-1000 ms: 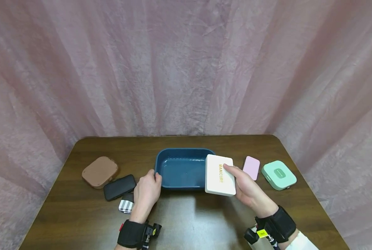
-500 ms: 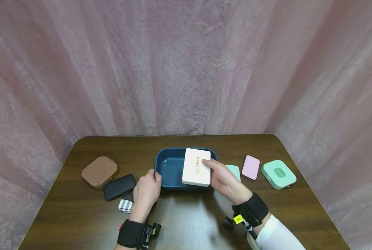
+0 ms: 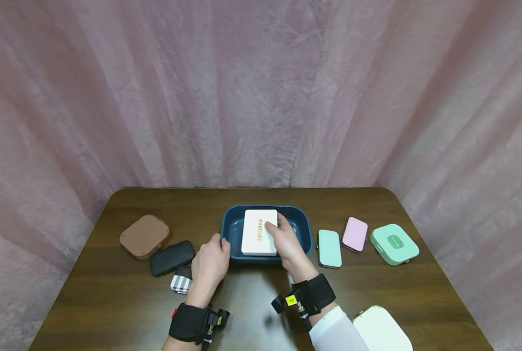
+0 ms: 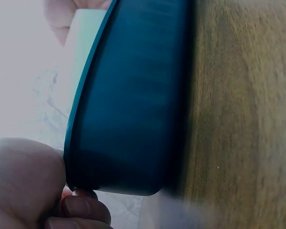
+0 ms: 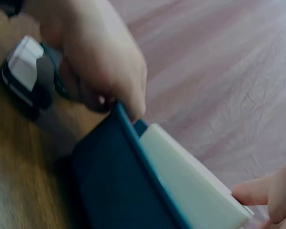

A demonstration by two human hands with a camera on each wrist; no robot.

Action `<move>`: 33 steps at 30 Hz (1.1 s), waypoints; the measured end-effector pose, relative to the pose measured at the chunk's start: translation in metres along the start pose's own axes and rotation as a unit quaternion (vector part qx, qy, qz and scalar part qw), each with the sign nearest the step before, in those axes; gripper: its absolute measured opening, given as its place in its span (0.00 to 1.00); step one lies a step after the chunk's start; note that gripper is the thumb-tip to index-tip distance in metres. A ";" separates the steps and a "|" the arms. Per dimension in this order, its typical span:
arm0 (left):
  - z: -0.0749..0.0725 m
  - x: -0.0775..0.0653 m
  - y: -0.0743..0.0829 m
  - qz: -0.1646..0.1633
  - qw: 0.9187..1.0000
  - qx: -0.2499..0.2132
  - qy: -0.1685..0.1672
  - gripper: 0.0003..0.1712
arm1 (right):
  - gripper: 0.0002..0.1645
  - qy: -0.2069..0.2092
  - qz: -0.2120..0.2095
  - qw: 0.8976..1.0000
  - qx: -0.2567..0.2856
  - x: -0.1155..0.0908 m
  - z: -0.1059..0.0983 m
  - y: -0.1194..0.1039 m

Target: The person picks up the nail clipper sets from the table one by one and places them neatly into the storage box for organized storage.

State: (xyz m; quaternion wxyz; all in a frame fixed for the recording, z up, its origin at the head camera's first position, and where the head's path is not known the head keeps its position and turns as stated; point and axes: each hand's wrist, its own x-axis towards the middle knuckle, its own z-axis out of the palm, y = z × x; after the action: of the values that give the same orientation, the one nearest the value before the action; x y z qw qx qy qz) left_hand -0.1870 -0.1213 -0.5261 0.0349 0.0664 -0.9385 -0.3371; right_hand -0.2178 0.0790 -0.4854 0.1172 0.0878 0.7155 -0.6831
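Note:
A blue rectangular tray (image 3: 302, 229) sits at the middle of the table. My left hand (image 3: 211, 261) pinches its left rim, thumb and curled fingers around the wall in the left wrist view. In my right hand (image 3: 286, 241) is a flat white case (image 3: 256, 239) lettered MANICURE, its thumb on top and the other fingers at the right edge. The case overlaps the tray in the head view; in the right wrist view it stands tilted, its lower part behind the tray's rim (image 5: 143, 152).
Left of the tray lie a brown case (image 3: 145, 236), a black case (image 3: 171, 258) and a checked case (image 3: 181, 281). On the right are a mint case (image 3: 329, 248), a pink case (image 3: 355, 234) and a green square case (image 3: 394, 243). A white case (image 3: 383, 329) lies near the front right.
My right hand has carried the white manicure case leftward, from the tray's right side to over its middle. The left hand keeps its hold on the rim.

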 end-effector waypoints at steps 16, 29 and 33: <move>-0.001 0.002 0.001 -0.013 1.000 0.003 -0.003 0.19 | 0.40 -0.016 0.002 0.999 -0.042 0.014 0.011 0.003; 0.001 0.001 0.003 -0.017 1.000 -0.010 -0.007 0.18 | 0.41 -0.018 0.026 0.998 -0.049 0.020 0.012 0.006; 0.001 0.001 0.002 -0.017 1.000 -0.006 -0.011 0.19 | 0.41 -0.020 0.030 0.998 -0.054 0.021 0.013 0.008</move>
State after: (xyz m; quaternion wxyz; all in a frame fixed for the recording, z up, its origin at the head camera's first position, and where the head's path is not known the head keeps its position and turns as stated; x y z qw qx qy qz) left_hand -0.1884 -0.1192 -0.5252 0.0189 0.0788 -0.9354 -0.3443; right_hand -0.2347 0.0659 -0.4999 0.1561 0.0890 0.7462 -0.6410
